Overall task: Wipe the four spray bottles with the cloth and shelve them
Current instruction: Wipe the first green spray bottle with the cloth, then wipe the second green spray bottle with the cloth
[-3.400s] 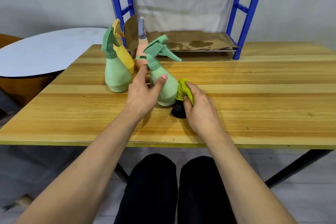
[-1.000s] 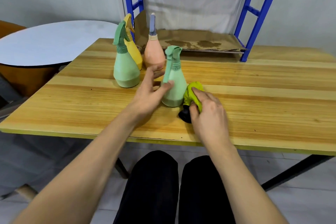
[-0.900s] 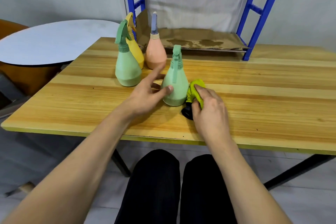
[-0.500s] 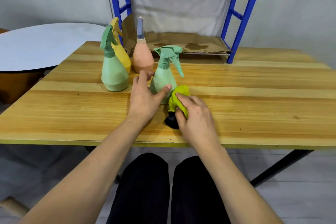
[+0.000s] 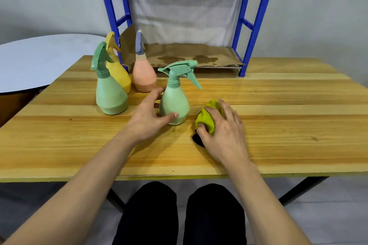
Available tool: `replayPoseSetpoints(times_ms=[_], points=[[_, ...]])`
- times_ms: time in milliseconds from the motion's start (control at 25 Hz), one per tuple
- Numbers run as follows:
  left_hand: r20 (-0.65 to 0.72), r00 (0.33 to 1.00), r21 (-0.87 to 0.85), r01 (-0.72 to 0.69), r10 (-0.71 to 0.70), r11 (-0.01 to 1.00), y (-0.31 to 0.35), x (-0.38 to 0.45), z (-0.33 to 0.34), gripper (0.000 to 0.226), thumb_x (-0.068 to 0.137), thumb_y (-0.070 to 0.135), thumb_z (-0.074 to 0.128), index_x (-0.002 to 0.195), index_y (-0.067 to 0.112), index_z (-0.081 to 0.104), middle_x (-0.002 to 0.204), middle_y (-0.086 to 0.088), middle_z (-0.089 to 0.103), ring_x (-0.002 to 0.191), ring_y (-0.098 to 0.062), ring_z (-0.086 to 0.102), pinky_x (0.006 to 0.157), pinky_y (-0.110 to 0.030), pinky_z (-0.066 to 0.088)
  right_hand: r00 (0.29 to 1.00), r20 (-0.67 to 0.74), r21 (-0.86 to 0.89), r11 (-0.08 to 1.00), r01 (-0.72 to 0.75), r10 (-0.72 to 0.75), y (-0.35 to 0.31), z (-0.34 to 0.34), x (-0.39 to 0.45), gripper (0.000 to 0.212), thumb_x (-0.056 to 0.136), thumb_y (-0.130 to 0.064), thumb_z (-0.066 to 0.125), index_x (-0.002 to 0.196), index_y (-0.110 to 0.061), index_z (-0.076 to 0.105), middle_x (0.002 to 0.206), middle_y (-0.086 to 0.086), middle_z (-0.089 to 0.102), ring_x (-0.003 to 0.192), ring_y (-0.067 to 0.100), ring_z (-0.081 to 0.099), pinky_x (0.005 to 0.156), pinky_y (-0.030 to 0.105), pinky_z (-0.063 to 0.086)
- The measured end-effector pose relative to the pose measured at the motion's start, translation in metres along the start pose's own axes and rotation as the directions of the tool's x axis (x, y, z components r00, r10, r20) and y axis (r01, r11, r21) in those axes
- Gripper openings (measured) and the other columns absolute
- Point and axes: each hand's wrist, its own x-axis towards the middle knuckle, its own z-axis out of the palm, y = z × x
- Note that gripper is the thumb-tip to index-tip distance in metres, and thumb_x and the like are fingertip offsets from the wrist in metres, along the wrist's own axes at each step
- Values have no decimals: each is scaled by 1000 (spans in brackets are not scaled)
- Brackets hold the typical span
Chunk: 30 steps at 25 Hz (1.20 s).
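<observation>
A mint green spray bottle (image 5: 176,99) stands upright on the wooden table (image 5: 278,125), its trigger pointing right. My left hand (image 5: 148,119) cups its lower left side, thumb against the base. To its right, my right hand (image 5: 223,131) rests on a bunched yellow-green cloth (image 5: 207,118) with a black part under it, lying on the table apart from the bottle. Further back stand a second green bottle (image 5: 109,91), a yellow bottle (image 5: 117,71) and a peach bottle (image 5: 143,75) with a grey-blue top.
A blue metal shelf rack (image 5: 251,26) stands at the table's far edge, its lowest level lined with stained brown cardboard (image 5: 191,57). A round white table (image 5: 35,59) sits to the left. My knees in black trousers show below the front edge.
The near green bottle has turned so its trigger points right. My right hand with the cloth has come away from the bottle and now lies on the table beside it.
</observation>
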Motion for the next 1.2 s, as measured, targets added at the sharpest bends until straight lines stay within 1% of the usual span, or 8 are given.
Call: replayPoseSetpoints(times_ms=[80, 200, 400, 600, 760, 960, 1040, 1200], points=[[-55, 998, -1, -11, 11, 1000, 7, 12, 16, 87, 81, 37, 85, 152, 34, 35, 151, 4, 47, 129, -18, 53, 102, -40, 54, 999, 51, 94, 995, 12, -17, 11, -2, 0, 60, 91, -50, 58, 146, -32, 44, 162, -3, 29, 146, 20, 28, 119, 40, 29], [-98, 995, 44, -22, 27, 999, 17, 39, 40, 88, 79, 38, 87, 151, 31, 36, 150, 1, 48, 128, -17, 53, 106, -43, 51, 1000, 21, 142, 990, -8, 5, 17, 1, 0, 61, 93, -36, 61, 150, -29, 41, 162, -1, 30, 147, 21, 28, 120, 37, 27], [-60, 998, 120, -29, 37, 992, 40, 94, 82, 89, 78, 41, 87, 150, 30, 36, 148, -3, 49, 130, -23, 54, 109, -48, 48, 982, -94, 95, 983, -155, 164, 52, -2, 23, 64, 88, -30, 65, 149, -21, 44, 158, 9, 37, 146, 27, 31, 121, 37, 24], [-77, 994, 68, -68, 73, 995, 63, 141, 127, 82, 79, 38, 86, 147, 26, 41, 139, -4, 52, 129, -25, 52, 109, -41, 45, 979, -96, 119, 978, -169, 181, 63, -3, 35, 66, 88, -28, 67, 150, -23, 43, 158, 8, 37, 147, 26, 31, 121, 39, 26], [-45, 996, 63, -72, 75, 995, 77, 160, 144, 84, 81, 35, 84, 151, 23, 38, 145, -6, 49, 134, -24, 49, 113, -38, 38, 978, -83, 136, 974, -179, 192, 63, -3, 34, 66, 89, -26, 67, 150, -24, 42, 159, 6, 34, 147, 25, 28, 121, 39, 26], [40, 996, 83, -82, 79, 993, 71, 141, 122, 88, 84, 39, 81, 156, 25, 32, 151, -6, 49, 138, -26, 49, 116, -45, 40, 982, -78, 128, 979, -160, 171, 60, -4, 34, 64, 90, -25, 66, 150, -23, 43, 158, 8, 37, 145, 27, 32, 120, 41, 29], [16, 999, 108, -45, 43, 993, 60, 118, 99, 80, 90, 39, 74, 156, 31, 30, 149, -1, 51, 137, -24, 49, 115, -48, 43, 986, -85, 102, 985, -137, 146, 60, -3, 34, 63, 89, -23, 67, 148, -20, 46, 155, 11, 40, 143, 29, 36, 118, 42, 31], [-76, 997, 165, -14, 27, 986, 31, 67, 47, 58, 97, 33, 67, 149, 32, 41, 136, 5, 56, 129, -17, 52, 110, -45, 48, 995, -40, 96, 991, -89, 93, 45, 5, 40, 62, 89, -25, 67, 148, -23, 47, 156, 10, 40, 142, 29, 38, 118, 43, 33]])
